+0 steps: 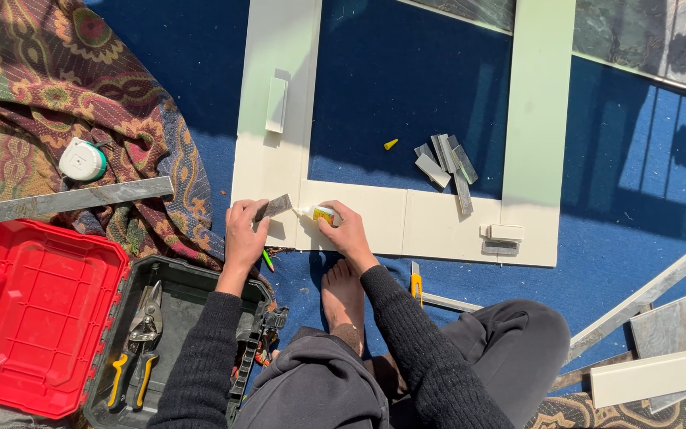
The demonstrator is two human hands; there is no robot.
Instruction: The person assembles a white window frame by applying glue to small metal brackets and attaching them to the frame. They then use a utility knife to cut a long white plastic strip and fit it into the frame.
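My left hand (244,233) pinches a small grey strip piece (276,206) and holds it against the bottom-left corner of a cream rectangular frame (383,226) lying on blue carpet. My right hand (345,230) grips a small yellow-and-white glue tube (323,214), its nozzle pointing left toward the grey piece. A yellow cap (391,144) lies inside the frame opening on the carpet. Several more grey strip pieces (446,163) lie in a loose pile just to the right of the cap.
An open toolbox with a red lid (37,314) and black base (188,278) holding snips (140,338) sits at left. A tape measure (82,160) and grey strip (73,199) rest on patterned cloth. A yellow utility knife (416,284) lies by my bare foot (344,298). Long strips (657,373) lie right.
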